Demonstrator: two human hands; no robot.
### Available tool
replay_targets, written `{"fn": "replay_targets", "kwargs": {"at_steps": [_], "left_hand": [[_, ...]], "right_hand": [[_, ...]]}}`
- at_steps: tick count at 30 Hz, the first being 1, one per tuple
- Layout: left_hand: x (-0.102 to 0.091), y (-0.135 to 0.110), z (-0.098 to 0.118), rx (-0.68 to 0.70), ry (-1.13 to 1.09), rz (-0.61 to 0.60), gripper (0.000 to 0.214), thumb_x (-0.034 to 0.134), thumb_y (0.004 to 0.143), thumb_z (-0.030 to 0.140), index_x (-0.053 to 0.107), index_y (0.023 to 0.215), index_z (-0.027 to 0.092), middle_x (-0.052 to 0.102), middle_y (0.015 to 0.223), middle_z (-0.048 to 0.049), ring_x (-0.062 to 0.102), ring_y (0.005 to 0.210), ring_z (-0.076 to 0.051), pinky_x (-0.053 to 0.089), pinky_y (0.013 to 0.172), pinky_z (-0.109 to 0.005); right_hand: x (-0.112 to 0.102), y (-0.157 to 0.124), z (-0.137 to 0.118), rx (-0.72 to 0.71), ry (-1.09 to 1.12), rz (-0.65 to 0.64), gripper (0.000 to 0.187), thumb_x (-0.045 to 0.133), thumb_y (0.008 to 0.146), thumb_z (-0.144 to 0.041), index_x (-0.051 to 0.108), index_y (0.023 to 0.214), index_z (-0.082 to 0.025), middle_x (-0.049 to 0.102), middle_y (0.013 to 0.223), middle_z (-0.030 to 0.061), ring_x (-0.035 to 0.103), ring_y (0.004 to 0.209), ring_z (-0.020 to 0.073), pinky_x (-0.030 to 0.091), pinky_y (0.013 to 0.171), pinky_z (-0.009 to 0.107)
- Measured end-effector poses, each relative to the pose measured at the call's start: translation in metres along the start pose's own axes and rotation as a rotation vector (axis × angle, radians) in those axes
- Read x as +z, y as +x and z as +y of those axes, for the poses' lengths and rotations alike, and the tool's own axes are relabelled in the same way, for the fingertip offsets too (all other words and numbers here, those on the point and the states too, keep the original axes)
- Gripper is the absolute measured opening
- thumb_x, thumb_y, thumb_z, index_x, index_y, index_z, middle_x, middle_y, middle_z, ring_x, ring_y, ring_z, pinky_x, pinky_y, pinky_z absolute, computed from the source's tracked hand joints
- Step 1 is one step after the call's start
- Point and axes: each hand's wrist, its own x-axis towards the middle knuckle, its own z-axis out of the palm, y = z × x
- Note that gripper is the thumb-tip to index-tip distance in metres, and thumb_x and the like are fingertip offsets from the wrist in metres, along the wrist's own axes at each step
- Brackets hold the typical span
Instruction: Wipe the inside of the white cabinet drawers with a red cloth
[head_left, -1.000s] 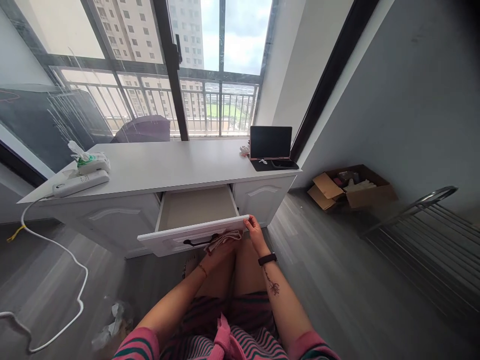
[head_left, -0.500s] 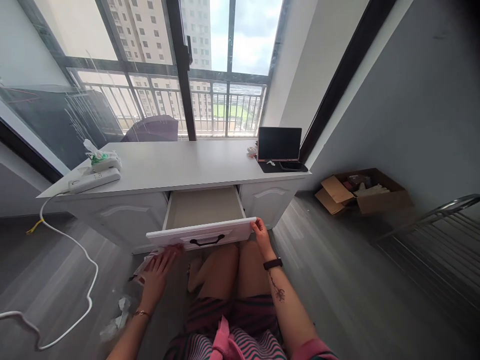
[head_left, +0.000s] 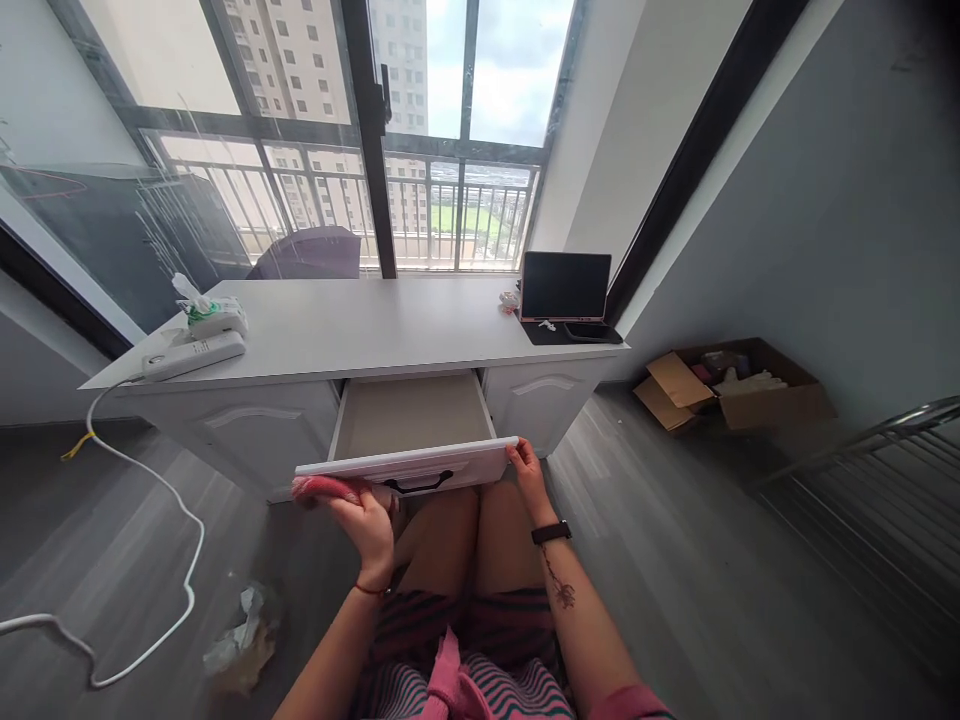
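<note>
A white drawer [head_left: 409, 412] with a black handle [head_left: 418, 484] is pulled out of the white desk [head_left: 375, 330], and its inside looks bare. My right hand [head_left: 529, 482] pinches the right end of the drawer front, thumb and fingers closed over its edge. At the left end, my left hand [head_left: 369, 528] is closed on a pinkish-red cloth [head_left: 324, 488] and presses it along the front panel. Part of the cloth is hidden behind my fingers. My knees [head_left: 454, 520] are below the drawer front.
On the desk are a tablet [head_left: 566, 285], a phone [head_left: 592, 332], a tissue pack [head_left: 216, 315] and a power strip [head_left: 193, 356] with a white cable [head_left: 176, 490]. Crumpled plastic [head_left: 238, 640] lies on the floor. An open cardboard box [head_left: 772, 400] and a metal rack [head_left: 885, 460] stand right.
My left hand has moved right and turned, and the cloth, earlier hanging lower by the drawer's left corner, is now bunched against the front panel. My right hand keeps its grip.
</note>
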Motion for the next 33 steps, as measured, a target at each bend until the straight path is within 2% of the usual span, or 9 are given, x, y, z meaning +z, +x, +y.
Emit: {"fn": "replay_targets", "kwargs": {"at_steps": [3, 6, 9, 11, 16, 19, 24, 29, 33], "left_hand": [[0.015, -0.027, 0.021, 0.216, 0.156, -0.046, 0.074, 0.042, 0.091, 0.020, 0.002, 0.150, -0.002, 0.001, 0.157, -0.0310, 0.002, 0.147, -0.033, 0.010, 0.118, -0.052], [0.025, -0.056, 0.021, 0.370, 0.249, -0.162, 0.072, 0.036, 0.092, 0.014, -0.005, 0.151, 0.004, -0.008, 0.158, -0.0279, -0.003, 0.146, -0.035, 0.018, 0.115, -0.057], [0.032, -0.075, 0.015, 0.513, 0.364, -0.329, 0.077, 0.034, 0.088, 0.003, -0.008, 0.152, 0.012, -0.018, 0.157, -0.0221, -0.003, 0.144, -0.041, 0.028, 0.110, -0.062], [0.038, -0.081, 0.011, 0.635, 0.408, -0.456, 0.082, 0.035, 0.084, -0.002, -0.006, 0.152, 0.017, -0.013, 0.159, -0.0178, 0.002, 0.144, -0.040, 0.031, 0.110, -0.061], [0.060, -0.081, 0.006, 0.997, 0.415, -0.737, 0.082, 0.035, 0.083, -0.004, 0.004, 0.153, 0.025, 0.021, 0.159, -0.0107, 0.012, 0.145, -0.032, 0.034, 0.110, -0.057], [0.067, -0.075, 0.001, 1.088, 0.400, -0.819, 0.076, 0.035, 0.084, -0.002, 0.013, 0.153, 0.023, 0.030, 0.156, -0.0107, 0.017, 0.145, -0.028, 0.035, 0.111, -0.051], [0.049, -0.050, -0.016, 1.144, 0.425, -0.826, 0.066, 0.036, 0.086, 0.001, 0.034, 0.148, 0.022, 0.043, 0.150, -0.0105, 0.028, 0.143, -0.025, 0.033, 0.111, -0.050], [0.009, -0.010, -0.045, 1.108, 0.572, -0.805, 0.056, 0.034, 0.088, 0.004, 0.051, 0.138, 0.022, 0.058, 0.137, -0.0096, 0.041, 0.136, -0.023, 0.032, 0.112, -0.046], [-0.024, 0.018, -0.075, 1.014, 0.653, -0.701, 0.051, 0.034, 0.088, 0.007, 0.062, 0.127, 0.022, 0.062, 0.130, -0.0118, 0.046, 0.132, -0.025, 0.032, 0.111, -0.048]], "right_hand": [[0.002, -0.002, 0.001, -0.007, -0.011, 0.017, 0.037, 0.066, 0.072, -0.054, 0.060, 0.087, -0.020, 0.059, 0.083, 0.0002, 0.051, 0.081, 0.0167, 0.042, 0.077, 0.028], [0.002, -0.002, 0.002, -0.013, -0.017, 0.018, 0.035, 0.065, 0.073, -0.052, 0.060, 0.088, -0.021, 0.060, 0.086, 0.0005, 0.051, 0.083, 0.0168, 0.042, 0.079, 0.028], [0.001, -0.002, 0.002, -0.020, -0.016, -0.001, 0.034, 0.064, 0.075, -0.051, 0.060, 0.089, -0.021, 0.060, 0.086, 0.0003, 0.052, 0.083, 0.0168, 0.042, 0.079, 0.028], [0.000, -0.001, 0.001, -0.024, -0.025, -0.008, 0.034, 0.064, 0.075, -0.051, 0.060, 0.088, -0.021, 0.060, 0.085, 0.0001, 0.052, 0.082, 0.0167, 0.042, 0.079, 0.028], [0.000, 0.000, 0.001, -0.028, -0.012, -0.024, 0.032, 0.065, 0.075, -0.050, 0.060, 0.088, -0.021, 0.061, 0.085, 0.0004, 0.053, 0.081, 0.0173, 0.043, 0.079, 0.029], [0.000, 0.000, 0.000, -0.028, -0.005, -0.046, 0.030, 0.064, 0.077, -0.048, 0.060, 0.089, -0.021, 0.061, 0.087, 0.0009, 0.054, 0.083, 0.0180, 0.043, 0.081, 0.030], [0.000, 0.001, -0.002, -0.014, -0.041, -0.022, 0.034, 0.065, 0.074, -0.051, 0.060, 0.088, -0.021, 0.060, 0.084, 0.0007, 0.053, 0.081, 0.0178, 0.043, 0.077, 0.029], [0.000, 0.002, 0.000, -0.028, -0.069, -0.003, 0.033, 0.064, 0.075, -0.052, 0.061, 0.087, -0.021, 0.060, 0.084, 0.0008, 0.052, 0.082, 0.0176, 0.042, 0.079, 0.028], [0.001, 0.002, 0.000, -0.009, -0.075, 0.010, 0.036, 0.065, 0.073, -0.054, 0.060, 0.087, -0.021, 0.060, 0.084, 0.0008, 0.052, 0.082, 0.0179, 0.042, 0.079, 0.029]]}}
